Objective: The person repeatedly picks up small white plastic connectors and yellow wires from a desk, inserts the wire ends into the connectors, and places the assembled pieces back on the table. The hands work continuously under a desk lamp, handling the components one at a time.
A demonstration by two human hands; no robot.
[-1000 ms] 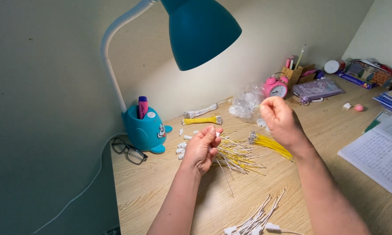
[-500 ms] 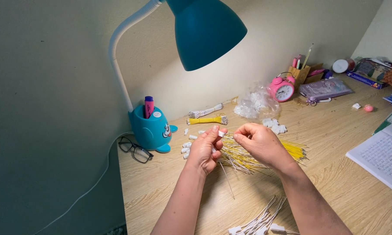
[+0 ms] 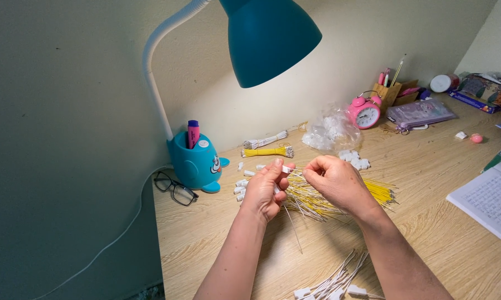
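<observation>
Head view: left hand [image 3: 266, 191] pinching a small white connector [image 3: 286, 169], right hand [image 3: 334, 183] pinched on a thin yellow wire [image 3: 298, 174] at it. Loose yellow wires [image 3: 339, 197] beneath, on worktop [image 3: 428, 222]; teal lamp base [image 3: 195, 162] beyond left hand.

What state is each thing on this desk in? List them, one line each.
Left hand: pinching a small white connector.
Right hand: fingertips closed on a thin wire at the connector.
Loose yellow wires: spread flat on the desk.
Yellow wire bundle: tied, lying flat.
Desk lamp: shade tilted down; on or off, cannot tell.
Glasses: unfolded, on the desk.
Pink alarm clock: upright.
Clear plastic bag: crumpled, holding white parts.
Notebook: open.
</observation>
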